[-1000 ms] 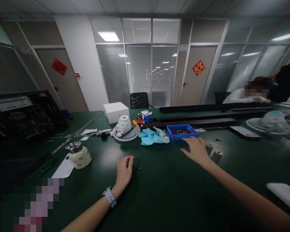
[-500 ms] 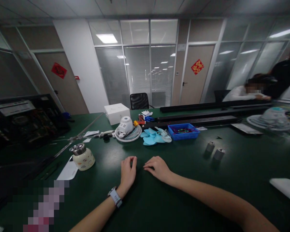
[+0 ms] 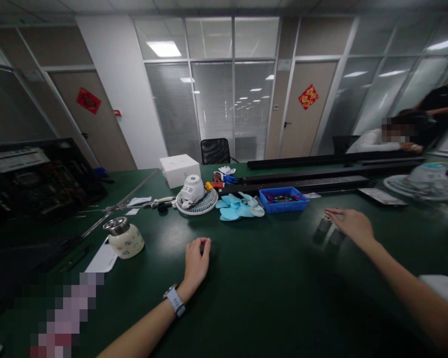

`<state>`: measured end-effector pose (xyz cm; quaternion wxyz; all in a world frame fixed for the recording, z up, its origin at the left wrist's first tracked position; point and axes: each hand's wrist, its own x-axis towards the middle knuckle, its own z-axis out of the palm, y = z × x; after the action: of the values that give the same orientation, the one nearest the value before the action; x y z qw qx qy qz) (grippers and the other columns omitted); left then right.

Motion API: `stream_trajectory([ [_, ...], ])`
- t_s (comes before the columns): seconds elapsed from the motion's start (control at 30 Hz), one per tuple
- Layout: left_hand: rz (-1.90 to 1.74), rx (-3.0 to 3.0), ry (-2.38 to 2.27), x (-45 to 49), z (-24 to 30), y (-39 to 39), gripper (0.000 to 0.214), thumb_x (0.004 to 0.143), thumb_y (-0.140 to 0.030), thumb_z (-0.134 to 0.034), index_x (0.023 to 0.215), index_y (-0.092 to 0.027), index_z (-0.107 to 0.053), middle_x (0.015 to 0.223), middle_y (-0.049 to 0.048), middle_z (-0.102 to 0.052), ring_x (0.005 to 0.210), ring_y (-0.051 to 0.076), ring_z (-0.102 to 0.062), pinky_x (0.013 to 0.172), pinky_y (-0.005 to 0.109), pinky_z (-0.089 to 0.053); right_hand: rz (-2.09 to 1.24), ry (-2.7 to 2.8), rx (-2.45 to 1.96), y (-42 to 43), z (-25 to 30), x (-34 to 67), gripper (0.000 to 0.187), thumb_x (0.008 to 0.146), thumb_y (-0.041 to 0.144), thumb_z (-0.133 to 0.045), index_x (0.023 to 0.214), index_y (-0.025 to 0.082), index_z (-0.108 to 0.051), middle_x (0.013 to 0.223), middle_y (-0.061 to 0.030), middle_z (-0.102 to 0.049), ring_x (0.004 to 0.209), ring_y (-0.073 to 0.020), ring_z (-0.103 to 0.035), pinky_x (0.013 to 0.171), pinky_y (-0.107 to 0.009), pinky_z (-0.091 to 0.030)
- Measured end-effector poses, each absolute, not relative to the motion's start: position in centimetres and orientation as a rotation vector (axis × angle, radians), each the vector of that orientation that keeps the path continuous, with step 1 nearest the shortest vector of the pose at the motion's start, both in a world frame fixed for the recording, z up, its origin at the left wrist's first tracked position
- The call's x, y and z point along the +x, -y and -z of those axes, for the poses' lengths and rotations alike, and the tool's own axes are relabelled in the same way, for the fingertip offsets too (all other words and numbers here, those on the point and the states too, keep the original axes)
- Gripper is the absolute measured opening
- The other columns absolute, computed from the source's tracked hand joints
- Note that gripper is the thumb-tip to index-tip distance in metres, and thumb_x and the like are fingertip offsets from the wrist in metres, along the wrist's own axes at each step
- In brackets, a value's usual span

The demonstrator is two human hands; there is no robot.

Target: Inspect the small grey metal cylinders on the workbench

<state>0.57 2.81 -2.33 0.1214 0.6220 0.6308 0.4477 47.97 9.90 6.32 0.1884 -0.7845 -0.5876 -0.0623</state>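
Observation:
My left hand (image 3: 196, 257), with a watch (image 3: 175, 300) on its wrist, rests on the green tabletop (image 3: 246, 293). Its fingers are loosely curled, the thumb a little apart, and nothing is in them. Over on the right, my right hand (image 3: 353, 226) reaches above two short grey metal cylinders (image 3: 324, 224). Its fingers and thumb are parted, with the tips over the top of the farther cylinder; whether they touch it I cannot tell. The nearer cylinder (image 3: 336, 237) is partly hidden beneath that hand. Both cylinders stand upright.
Light-blue fan blades (image 3: 233, 208), a white fan part with a round grille (image 3: 196, 196) and a blue tray of wires (image 3: 283, 204) lie ahead. A cream jar (image 3: 127, 242) stands left. Black rails (image 3: 321, 185) run along the back; a person (image 3: 377, 141) sits beyond.
My right hand has moved from beside my left hand, right and forward, to above the grey cylinders. The left hand has stayed in place. The view has tipped slightly downward.

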Motion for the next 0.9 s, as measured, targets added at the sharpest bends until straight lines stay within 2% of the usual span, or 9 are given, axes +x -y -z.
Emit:
stream_trajectory([
  [0.3,-1.293,1.811,-1.855,0.4,2.4,-2.8,0.039,0.092,-0.05,-0.04,0.097,-0.019,-0.064,0.098,0.0086,-0.065,0.098,0.026,-0.056,0.086,0.044,-0.046,0.117,1.65,-2.262,-9.9,-5.3,47.9,0.04,0.09,0.045,-0.046,0.115,0.024,-0.07,0.096,-0.0181,-0.071,0.074,-0.0245,-0.063,0.056,-0.031,-0.036],
  [0.47,-1.296,1.825,-1.839,0.4,2.5,-2.9,0.04,0.092,-0.05,-0.04,0.096,-0.019,-0.064,0.097,0.0085,-0.065,0.097,0.026,-0.055,0.085,0.043,-0.046,0.145,1.638,-2.378,-9.7,-5.1,48.5,0.042,0.092,0.049,-0.04,0.118,0.03,-0.067,0.101,-0.0125,-0.071,0.082,-0.0265,-0.065,0.059,-0.03,-0.042],
  [0.57,-1.293,1.832,-1.84,0.5,2.5,-2.9,0.039,0.092,-0.05,-0.04,0.095,-0.019,-0.064,0.096,0.0084,-0.065,0.096,0.026,-0.055,0.086,0.044,-0.045,0.15,1.7,-2.394,-9.8,-4.9,48.8,0.046,0.093,0.05,-0.035,0.12,0.03,-0.066,0.099,-0.0118,-0.071,0.084,-0.0278,-0.066,0.061,-0.031,-0.045],
  [0.7,-1.283,1.817,-1.829,0.4,2.5,-2.9,0.038,0.092,-0.049,-0.041,0.095,-0.019,-0.063,0.097,0.0083,-0.064,0.097,0.026,-0.055,0.085,0.043,-0.045,0.245,1.886,-2.342,-10.2,-5.2,48.9,0.044,0.095,0.041,-0.034,0.119,0.027,-0.067,0.103,-0.0116,-0.071,0.09,-0.0287,-0.066,0.068,-0.034,-0.049],
  [0.8,-1.277,1.815,-1.832,0.4,2.4,-2.9,0.037,0.092,-0.048,-0.041,0.094,-0.019,-0.063,0.095,0.0079,-0.064,0.097,0.026,-0.055,0.085,0.042,-0.045,0.296,2.085,-2.276,-10.9,-6.0,49.0,0.038,0.092,0.027,-0.039,0.114,0.023,-0.07,0.107,-0.0123,-0.07,0.097,-0.0277,-0.065,0.076,-0.033,-0.049],
  [0.9,-1.271,1.825,-1.831,0.5,2.3,-2.8,0.036,0.092,-0.048,-0.041,0.093,-0.019,-0.063,0.095,0.0075,-0.064,0.096,0.025,-0.054,0.085,0.042,-0.045,0.305,2.253,-2.199,-11.7,-6.9,49.3,0.035,0.087,0.015,-0.045,0.106,0.021,-0.073,0.104,-0.0141,-0.071,0.094,-0.028,-0.066,0.075,-0.034,-0.048],
])
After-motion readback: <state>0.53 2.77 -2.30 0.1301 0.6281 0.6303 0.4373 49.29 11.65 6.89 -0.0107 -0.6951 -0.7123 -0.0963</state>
